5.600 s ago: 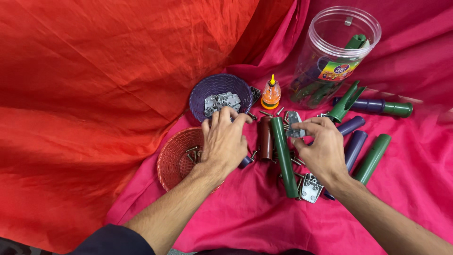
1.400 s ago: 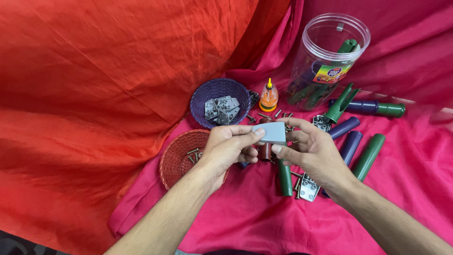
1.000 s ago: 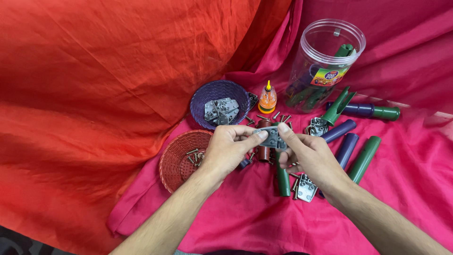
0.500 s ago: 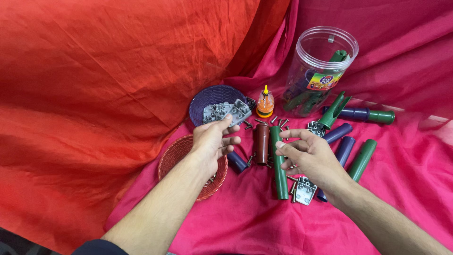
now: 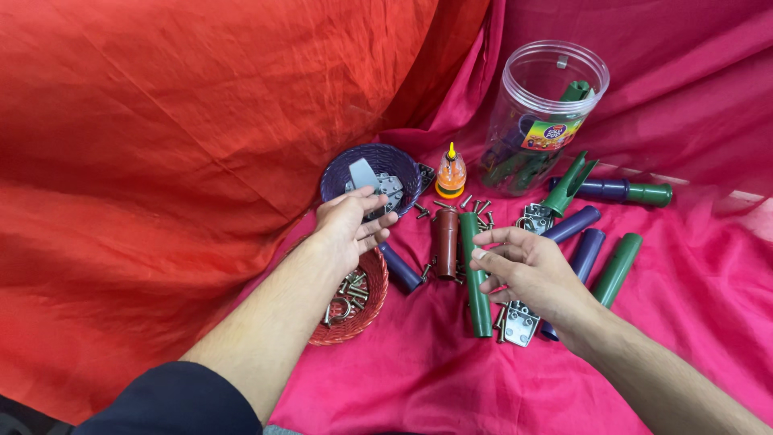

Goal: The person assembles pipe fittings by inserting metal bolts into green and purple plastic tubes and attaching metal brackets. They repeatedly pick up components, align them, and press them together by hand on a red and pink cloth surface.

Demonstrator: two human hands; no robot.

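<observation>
Left hand (image 5: pixel 348 225) fingers beside purple basket (image 5: pixel 338 173), grey plates (image 5: pixel 372 179)

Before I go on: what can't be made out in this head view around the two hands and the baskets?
- Red basket: the left hand and forearm cover most of its contents.
- Purple basket: the grey plates inside are partly behind the left fingers; whether they touch one is unclear.
- Green tube: the right hand hides whether it touches it.
- Clear jar: its contents are blurred.

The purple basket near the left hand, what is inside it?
The purple basket holds grey flat metal plates, one tilted upward. The left hand covers its near rim, so the basket's bottom cannot be seen.
</observation>
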